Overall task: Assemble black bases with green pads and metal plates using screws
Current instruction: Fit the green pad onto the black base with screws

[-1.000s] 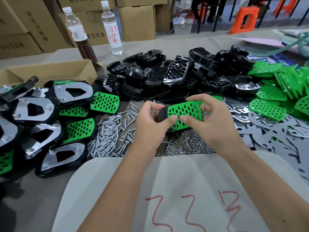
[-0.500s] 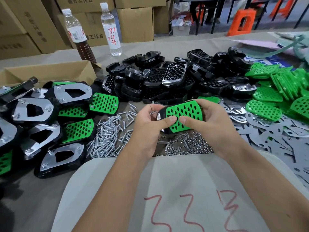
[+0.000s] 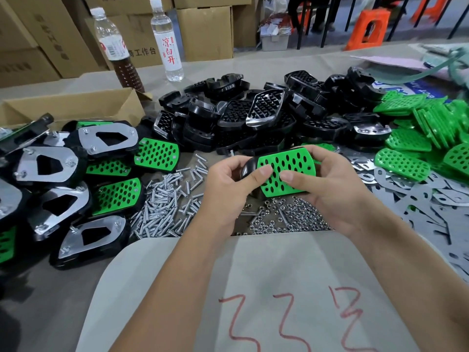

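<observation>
Both hands hold one black base [image 3: 247,166] with a perforated green pad [image 3: 288,163] lying on top of it, above the table's middle. My left hand [image 3: 232,184] grips the base's left end, its thumb pressing on the pad. My right hand [image 3: 330,184] grips the right side, its thumb also on the pad. Loose screws [image 3: 165,207] lie in a pile to the left of my hands and small nuts [image 3: 284,217] just below them. Flat metal plates [image 3: 431,199] are spread at the right.
A heap of bare black bases [image 3: 253,118] fills the back middle, loose green pads [image 3: 418,133] the right. Several finished assemblies [image 3: 76,179] lie at the left beside a cardboard box [image 3: 71,105]. Two bottles [image 3: 167,39] stand behind. A pale sheet [image 3: 279,288] with red marks covers the front.
The pad and base stay in both hands, shifted slightly up and right in view. My thumbs have slid a little further onto the pad.
</observation>
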`<act>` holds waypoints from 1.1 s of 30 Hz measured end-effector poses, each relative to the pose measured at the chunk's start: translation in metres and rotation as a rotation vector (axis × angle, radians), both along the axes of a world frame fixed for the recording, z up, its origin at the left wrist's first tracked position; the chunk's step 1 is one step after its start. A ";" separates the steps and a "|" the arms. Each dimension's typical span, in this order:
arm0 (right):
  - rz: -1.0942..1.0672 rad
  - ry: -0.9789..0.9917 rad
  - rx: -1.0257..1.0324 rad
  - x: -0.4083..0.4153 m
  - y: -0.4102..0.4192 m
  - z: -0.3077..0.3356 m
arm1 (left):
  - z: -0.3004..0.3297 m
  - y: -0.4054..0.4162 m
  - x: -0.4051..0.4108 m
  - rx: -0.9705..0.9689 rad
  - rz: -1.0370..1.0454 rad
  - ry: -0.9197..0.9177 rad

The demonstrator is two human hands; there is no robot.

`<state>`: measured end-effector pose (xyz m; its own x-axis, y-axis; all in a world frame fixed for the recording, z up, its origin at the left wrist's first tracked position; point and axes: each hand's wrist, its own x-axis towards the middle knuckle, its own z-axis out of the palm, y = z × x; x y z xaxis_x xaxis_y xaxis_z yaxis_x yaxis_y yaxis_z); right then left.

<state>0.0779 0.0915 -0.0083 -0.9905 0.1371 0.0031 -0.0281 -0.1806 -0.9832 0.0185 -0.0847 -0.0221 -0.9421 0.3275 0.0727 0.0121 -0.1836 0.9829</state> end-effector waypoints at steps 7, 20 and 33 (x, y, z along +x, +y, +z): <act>0.187 -0.013 -0.072 0.004 0.005 0.006 | 0.002 -0.005 0.003 0.118 -0.113 -0.100; -0.006 0.022 -0.055 0.002 -0.009 0.002 | -0.005 0.004 0.007 -0.083 -0.058 0.084; 0.066 0.042 -0.099 0.001 -0.010 0.003 | -0.002 0.007 0.006 0.027 -0.019 -0.049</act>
